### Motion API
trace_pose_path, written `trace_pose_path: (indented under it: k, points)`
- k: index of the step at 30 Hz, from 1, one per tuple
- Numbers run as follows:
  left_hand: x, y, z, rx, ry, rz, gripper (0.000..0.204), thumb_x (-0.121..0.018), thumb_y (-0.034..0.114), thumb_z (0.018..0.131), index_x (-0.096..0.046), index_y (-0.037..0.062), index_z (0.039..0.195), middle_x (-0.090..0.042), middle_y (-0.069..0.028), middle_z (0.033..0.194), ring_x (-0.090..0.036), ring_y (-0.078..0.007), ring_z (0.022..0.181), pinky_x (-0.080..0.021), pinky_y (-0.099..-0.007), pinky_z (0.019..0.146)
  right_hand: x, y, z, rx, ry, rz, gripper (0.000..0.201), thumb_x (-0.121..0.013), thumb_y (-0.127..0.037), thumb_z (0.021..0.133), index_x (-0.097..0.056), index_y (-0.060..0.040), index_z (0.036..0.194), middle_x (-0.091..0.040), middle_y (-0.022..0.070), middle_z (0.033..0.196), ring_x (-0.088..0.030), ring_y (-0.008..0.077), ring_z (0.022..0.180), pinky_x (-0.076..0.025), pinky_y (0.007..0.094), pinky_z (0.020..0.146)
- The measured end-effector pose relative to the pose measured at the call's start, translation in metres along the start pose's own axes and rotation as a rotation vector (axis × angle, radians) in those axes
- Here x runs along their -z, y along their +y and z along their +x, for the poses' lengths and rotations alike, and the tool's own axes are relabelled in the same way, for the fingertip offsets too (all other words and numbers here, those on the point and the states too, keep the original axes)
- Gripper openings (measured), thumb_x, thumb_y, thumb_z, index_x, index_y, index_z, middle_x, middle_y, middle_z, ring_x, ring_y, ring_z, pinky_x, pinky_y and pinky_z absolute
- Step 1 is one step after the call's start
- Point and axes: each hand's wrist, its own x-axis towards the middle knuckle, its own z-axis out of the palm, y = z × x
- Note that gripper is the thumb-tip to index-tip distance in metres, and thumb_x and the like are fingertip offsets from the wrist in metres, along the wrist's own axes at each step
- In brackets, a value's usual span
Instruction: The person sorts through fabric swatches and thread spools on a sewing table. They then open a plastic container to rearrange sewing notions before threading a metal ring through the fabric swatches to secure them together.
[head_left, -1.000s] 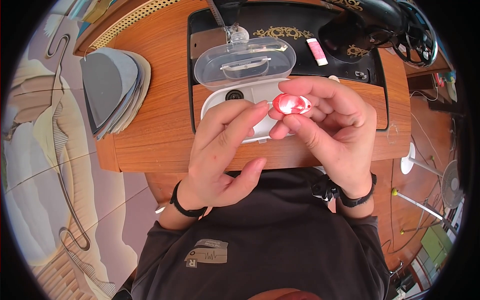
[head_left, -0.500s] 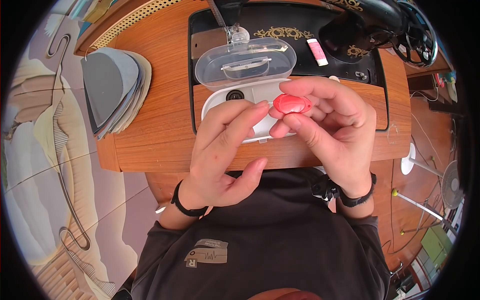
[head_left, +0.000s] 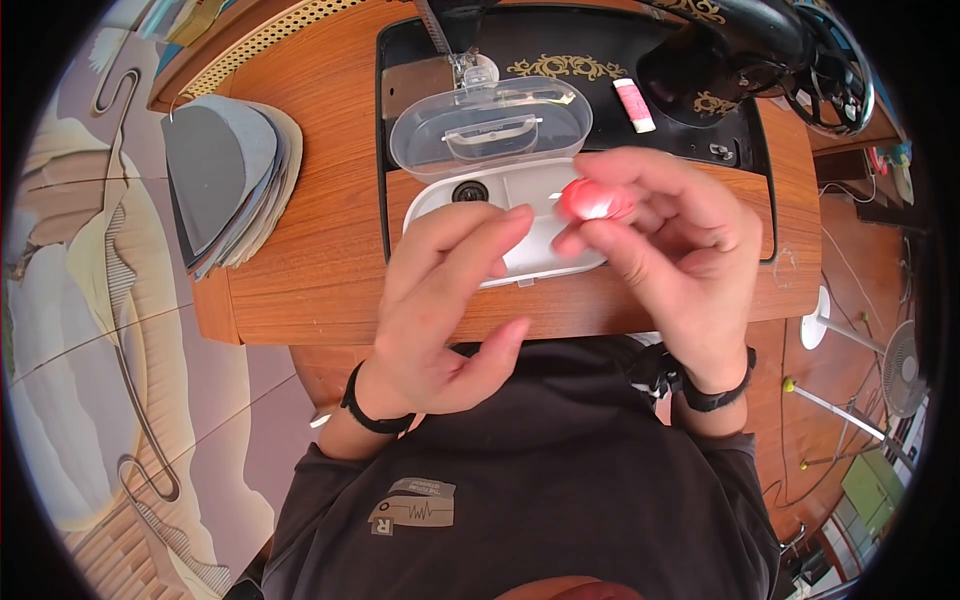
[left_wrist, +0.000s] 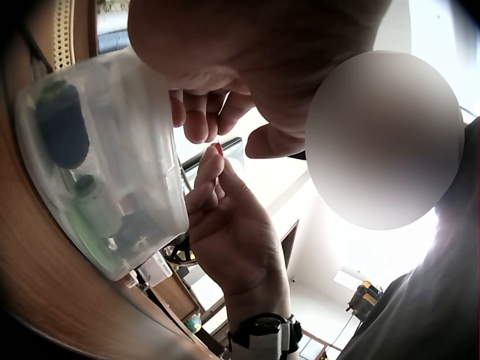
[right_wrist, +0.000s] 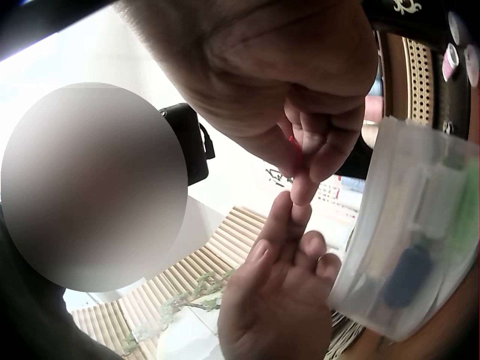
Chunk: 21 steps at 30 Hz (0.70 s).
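My right hand (head_left: 690, 240) pinches a small, shiny red needle threader (head_left: 597, 199) between thumb and fingers. The threader is blurred in the head view, and only a red sliver (right_wrist: 295, 142) shows between the fingers in the right wrist view. Just left of it, my left hand (head_left: 435, 290) has its fingers straight and its thumb spread away, with nothing seen in its grasp. Both hands are above the front of an open white case (head_left: 560, 262), which they partly cover. A round black piece (head_left: 469, 192) lies in the case's left compartment.
The case's clear lid (head_left: 490, 120) stands tipped back behind it. A pink and white tube (head_left: 633, 105) lies on the black bed of a sewing machine (head_left: 700, 70). Fabric swatches (head_left: 220, 180) are stacked at the left of the wooden table (head_left: 320, 270).
My right hand has drawn the needle threader slightly right, away from the left fingertips, and turned it. The thin wire seen earlier at its left end no longer shows. The left hand has barely moved.
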Motion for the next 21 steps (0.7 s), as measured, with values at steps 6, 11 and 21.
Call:
trace_pose_path:
  k: [6, 11, 21]
  points:
    - [0.011, -0.018, -0.011, 0.079, 0.325, -0.008, 0.045, -0.068, 0.002, 0.086, -0.058, -0.0062, 0.129, -0.056, -0.0169, 0.128, -0.055, -0.0193, 0.102, -0.046, -0.0322, 0.088, 0.041, 0.008, 0.013, 0.030, 0.066, -0.541, 0.025, -0.074, 0.000, 0.088, -0.074, 0.0009, 0.113, -0.067, 0.0062, 0.097, -0.060, 0.0131, 0.078, -0.050, 0.0259, 0.074]
    - [0.016, -0.022, -0.010, 0.399, 0.484, -0.034, 0.044, -0.056, -0.002, 0.094, -0.049, -0.0032, 0.138, -0.053, -0.0113, 0.133, -0.052, -0.0201, 0.122, -0.042, -0.0354, 0.104, 0.029, 0.004, 0.016, 0.016, -0.026, -0.692, 0.019, -0.075, -0.002, 0.087, -0.076, -0.0033, 0.106, -0.067, 0.0080, 0.096, -0.058, 0.0153, 0.070, -0.049, 0.0271, 0.067]
    - [0.011, -0.029, -0.013, 0.575, 0.290, -0.246, 0.058, -0.060, 0.001, 0.096, -0.034, -0.0017, 0.148, -0.050, -0.0129, 0.135, -0.054, -0.0226, 0.126, -0.042, -0.0367, 0.107, 0.042, 0.003, 0.023, 0.137, -0.083, -0.615, 0.018, -0.072, -0.005, 0.091, -0.074, -0.0022, 0.109, -0.070, 0.0077, 0.099, -0.066, 0.0160, 0.078, -0.051, 0.0277, 0.069]
